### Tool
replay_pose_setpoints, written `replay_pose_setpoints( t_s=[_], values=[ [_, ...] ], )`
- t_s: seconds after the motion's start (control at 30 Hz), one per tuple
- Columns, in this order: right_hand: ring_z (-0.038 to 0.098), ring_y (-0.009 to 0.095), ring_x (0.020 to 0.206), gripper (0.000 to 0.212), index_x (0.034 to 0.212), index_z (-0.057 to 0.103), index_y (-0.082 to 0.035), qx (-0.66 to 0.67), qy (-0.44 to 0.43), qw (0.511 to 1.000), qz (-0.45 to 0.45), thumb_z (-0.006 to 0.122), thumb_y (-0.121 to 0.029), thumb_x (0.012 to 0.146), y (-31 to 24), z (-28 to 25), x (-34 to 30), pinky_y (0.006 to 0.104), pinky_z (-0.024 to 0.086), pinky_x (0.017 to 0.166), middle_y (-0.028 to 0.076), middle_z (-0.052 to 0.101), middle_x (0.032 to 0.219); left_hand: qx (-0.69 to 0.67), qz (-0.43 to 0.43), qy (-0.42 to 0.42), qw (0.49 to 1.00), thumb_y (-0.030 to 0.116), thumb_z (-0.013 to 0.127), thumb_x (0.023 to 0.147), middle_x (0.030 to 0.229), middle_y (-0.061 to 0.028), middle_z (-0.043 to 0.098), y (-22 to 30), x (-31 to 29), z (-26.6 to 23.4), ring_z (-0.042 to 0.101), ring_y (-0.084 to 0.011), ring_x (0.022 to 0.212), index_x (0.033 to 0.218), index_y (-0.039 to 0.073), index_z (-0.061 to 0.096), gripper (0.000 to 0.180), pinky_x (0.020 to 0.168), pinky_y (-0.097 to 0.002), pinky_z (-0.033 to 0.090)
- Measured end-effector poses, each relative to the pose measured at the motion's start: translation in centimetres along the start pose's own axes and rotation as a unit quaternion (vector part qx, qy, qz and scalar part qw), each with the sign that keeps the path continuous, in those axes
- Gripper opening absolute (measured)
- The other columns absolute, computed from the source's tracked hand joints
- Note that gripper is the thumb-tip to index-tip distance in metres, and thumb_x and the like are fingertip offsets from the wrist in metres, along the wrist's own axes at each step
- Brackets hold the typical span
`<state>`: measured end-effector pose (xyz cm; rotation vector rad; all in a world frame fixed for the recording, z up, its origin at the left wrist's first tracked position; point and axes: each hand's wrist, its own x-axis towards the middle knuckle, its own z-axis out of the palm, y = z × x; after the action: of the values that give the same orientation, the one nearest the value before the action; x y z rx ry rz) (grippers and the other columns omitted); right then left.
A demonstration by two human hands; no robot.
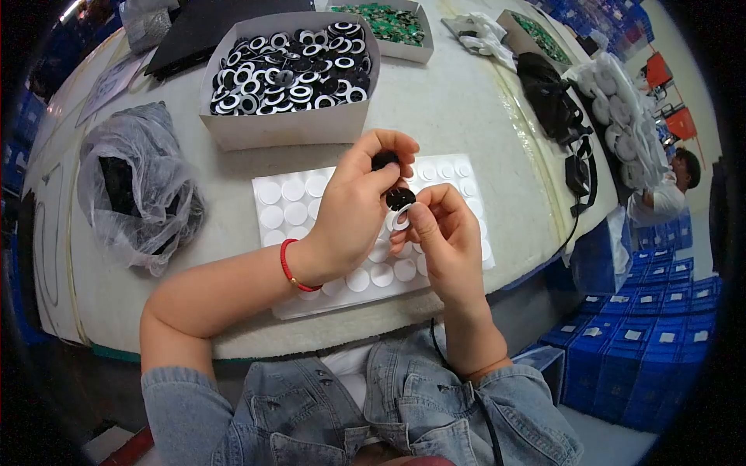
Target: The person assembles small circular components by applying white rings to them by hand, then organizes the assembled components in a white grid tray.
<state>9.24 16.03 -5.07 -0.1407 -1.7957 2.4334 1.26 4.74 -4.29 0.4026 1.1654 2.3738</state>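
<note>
Above a sheet of white round stickers (358, 279), my two hands meet. My left hand (350, 203), with a red bracelet at the wrist, is closed around a small round black piece (384, 161). Just below it, a second black disc (400, 199) shows between the hands; which fingers bear it I cannot tell. A white ring (400, 218) lies against that disc's lower edge, pinched by the thumb and fingers of my right hand (451, 242). Part of the sticker sheet is hidden under my left forearm and hands.
A white open box (291, 133) heaped with black-and-white rings stands beyond my hands. Behind it is a box of green pieces (381, 23). A clear plastic bag (140, 186) with black contents lies left. Black pouch (548, 93), blue bins (629, 342) and a person (660, 203) are right.
</note>
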Motion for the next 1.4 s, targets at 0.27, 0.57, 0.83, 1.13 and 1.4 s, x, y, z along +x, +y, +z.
replay_pose_setpoints(
  t_s=[0.27,0.57,0.83,1.13,1.4],
  values=[
    [0.056,0.009,0.064,0.010,0.096,0.049,-0.001,-0.039,0.030,0.999,-0.018,0.052,-0.010,0.095,-1.0,-2.8,0.8,0.0208,0.048,0.056,0.005,0.057,0.082,0.256,-0.075,-0.124,0.956,0.028,0.044,0.099,0.075,0.0015,0.056,-0.2,0.9,-0.3,0.045,-0.0052,0.062,0.107,0.000,0.062,0.034,0.056,-0.0216,0.039],
    [0.058,0.009,0.068,0.009,0.094,0.051,0.001,-0.169,0.115,0.974,-0.102,0.058,-0.004,0.091,-1.2,-3.0,0.5,0.0216,0.049,0.059,0.006,0.060,0.082,0.268,-0.165,-0.135,0.939,0.026,0.052,0.096,0.063,0.0022,0.056,-0.1,1.5,-0.9,0.040,-0.0030,0.048,0.107,0.000,0.066,0.031,0.043,-0.0200,0.031],
    [0.059,0.008,0.068,0.013,0.088,0.052,0.001,-0.285,0.127,0.930,-0.194,0.064,-0.002,0.085,-0.4,-3.3,1.1,0.0217,0.048,0.060,0.006,0.061,0.077,0.186,-0.253,-0.147,0.938,0.032,0.049,0.097,0.064,0.0017,0.056,0.5,1.5,-0.8,0.040,-0.0045,0.046,0.108,-0.001,0.064,0.037,0.041,-0.0201,0.029],
    [0.058,0.007,0.066,0.013,0.086,0.053,0.001,-0.285,0.138,0.932,-0.176,0.066,-0.002,0.084,-0.6,-3.2,1.1,0.0210,0.047,0.058,0.005,0.061,0.074,0.263,-0.181,-0.183,0.930,0.014,0.052,0.094,0.059,0.0053,0.050,0.3,1.6,-0.9,0.040,-0.0022,0.048,0.117,0.000,0.061,0.029,0.042,-0.0192,0.031],
    [0.055,0.005,0.067,0.009,0.087,0.052,-0.001,-0.198,0.117,0.966,-0.117,0.060,-0.001,0.086,-0.4,-3.4,1.1,0.0187,0.045,0.060,0.001,0.057,0.078,0.266,-0.134,-0.178,0.938,0.007,0.051,0.089,0.059,0.0096,0.044,0.0,1.3,-0.9,0.036,0.0004,0.052,0.112,-0.004,0.060,0.027,0.046,-0.0187,0.029]
  ],
)
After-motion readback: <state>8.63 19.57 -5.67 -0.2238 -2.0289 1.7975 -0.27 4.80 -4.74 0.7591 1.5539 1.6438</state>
